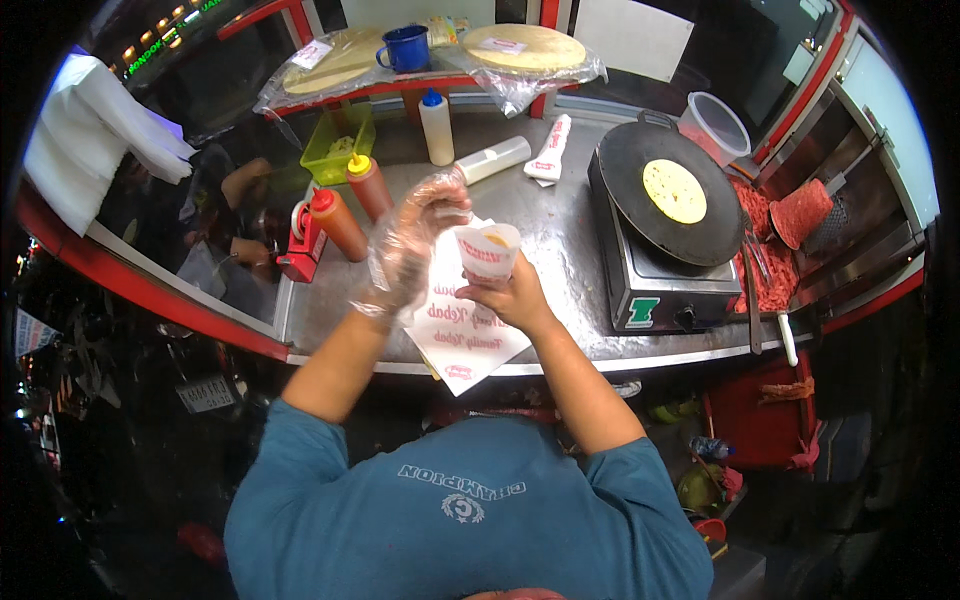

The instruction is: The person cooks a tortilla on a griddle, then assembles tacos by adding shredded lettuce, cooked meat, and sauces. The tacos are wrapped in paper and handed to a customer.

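- Your bare right hand (510, 293) is clamped round a paper-wrapped roll (486, 253), a smidge toward 12 o'clock from centre.
- Your left hand (415, 235) wears a crinkly, see-through plastic glove (376, 280), fingers curled near the roll; can't tell if they touch it.
- Smooth black griddle (622, 200) at 2 o'clock, round speckled flatbread (674, 191) on it.
- Red lettering on the roll's white paper.
- Roll's tube-shaped, open-topped, yellowish inside.
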The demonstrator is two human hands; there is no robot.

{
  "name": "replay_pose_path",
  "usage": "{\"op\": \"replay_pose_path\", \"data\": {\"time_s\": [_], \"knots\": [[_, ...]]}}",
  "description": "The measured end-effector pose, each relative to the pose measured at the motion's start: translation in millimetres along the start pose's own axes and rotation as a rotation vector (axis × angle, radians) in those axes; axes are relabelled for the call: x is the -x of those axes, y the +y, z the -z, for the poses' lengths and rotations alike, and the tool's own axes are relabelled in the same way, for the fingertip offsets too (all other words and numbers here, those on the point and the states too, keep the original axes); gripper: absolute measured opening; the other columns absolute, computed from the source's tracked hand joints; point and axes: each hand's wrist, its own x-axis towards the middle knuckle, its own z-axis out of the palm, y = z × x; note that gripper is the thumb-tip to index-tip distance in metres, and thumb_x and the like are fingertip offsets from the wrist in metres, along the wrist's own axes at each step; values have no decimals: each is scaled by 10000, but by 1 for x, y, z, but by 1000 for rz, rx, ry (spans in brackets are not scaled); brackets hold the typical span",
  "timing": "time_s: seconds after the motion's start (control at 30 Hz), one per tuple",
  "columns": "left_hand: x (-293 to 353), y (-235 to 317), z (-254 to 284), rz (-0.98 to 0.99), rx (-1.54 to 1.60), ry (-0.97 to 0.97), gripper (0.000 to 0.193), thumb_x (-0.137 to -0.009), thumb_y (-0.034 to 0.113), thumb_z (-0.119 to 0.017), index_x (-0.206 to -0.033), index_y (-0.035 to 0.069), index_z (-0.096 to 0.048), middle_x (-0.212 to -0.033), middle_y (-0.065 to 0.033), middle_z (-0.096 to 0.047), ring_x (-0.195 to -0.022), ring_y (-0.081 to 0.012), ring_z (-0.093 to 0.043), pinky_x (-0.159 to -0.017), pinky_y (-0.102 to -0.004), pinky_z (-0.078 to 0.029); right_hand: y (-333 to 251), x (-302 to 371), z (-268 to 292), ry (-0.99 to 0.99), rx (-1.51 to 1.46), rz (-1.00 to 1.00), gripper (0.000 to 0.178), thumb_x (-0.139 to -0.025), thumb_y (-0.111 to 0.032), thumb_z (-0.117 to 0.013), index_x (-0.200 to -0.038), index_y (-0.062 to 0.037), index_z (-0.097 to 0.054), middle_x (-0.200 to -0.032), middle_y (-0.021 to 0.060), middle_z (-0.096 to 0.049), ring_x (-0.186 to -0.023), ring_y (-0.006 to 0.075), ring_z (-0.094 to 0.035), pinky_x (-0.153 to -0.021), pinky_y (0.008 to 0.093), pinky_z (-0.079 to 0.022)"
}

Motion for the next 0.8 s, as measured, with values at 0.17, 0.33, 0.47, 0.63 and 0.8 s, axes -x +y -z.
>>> {"op": "replay_pose_path", "data": {"time_s": [0.17,0.33,0.47,0.63,0.8], "knots": [[3,-9,8,462,-515,-95,594,-800,218,-923,-1297,25,-662,-1165,-59,-737,-1067,-126,-672,-930,-334,-553,-18,-18,11,148,224,153,794,-787,-208,-913,-1395,-18,-437,-1285,137,-625,-1183,268,-635,-1051,408,-495],[-23,-45,22,226,-602,-22,478,-805,198,-922,-1185,12,-701,-1092,-44,-761,-956,-100,-691,-825,-292,-575,-20,-62,23,400,253,146,273,-941,-194,-793,-1063,10,-659,-972,59,-687,-935,167,-668,-839,310,-531],[-61,-37,25,220,-348,166,197,-928,179,-815,-986,15,-721,-829,-10,-702,-815,-52,-599,-702,-272,-520,-47,-92,18,437,-102,26,126,-993,-99,-723,-996,22,-689,-922,17,-684,-892,82,-606,-855,232,-466],[26,-33,50,-151,-849,-144,174,-976,197,-749,-1084,62,-770,-1130,-67,-736,-980,-153,-679,-910,-299,-560,-23,4,-4,490,42,50,207,-959,-152,-750,-990,36,-670,-1096,119,-644,-1021,194,-627,-906,313,-489],[160,-92,57,357,-1076,-239,163,-940,202,-710,-1070,172,-804,-1045,-63,-678,-1066,-248,-628,-981,-377,-514,48,118,-33,505,713,-216,244,-887,-208,-807,-996,-44,-665,-1232,155,-585,-1232,345,-496,-1115,514,-327]]}}
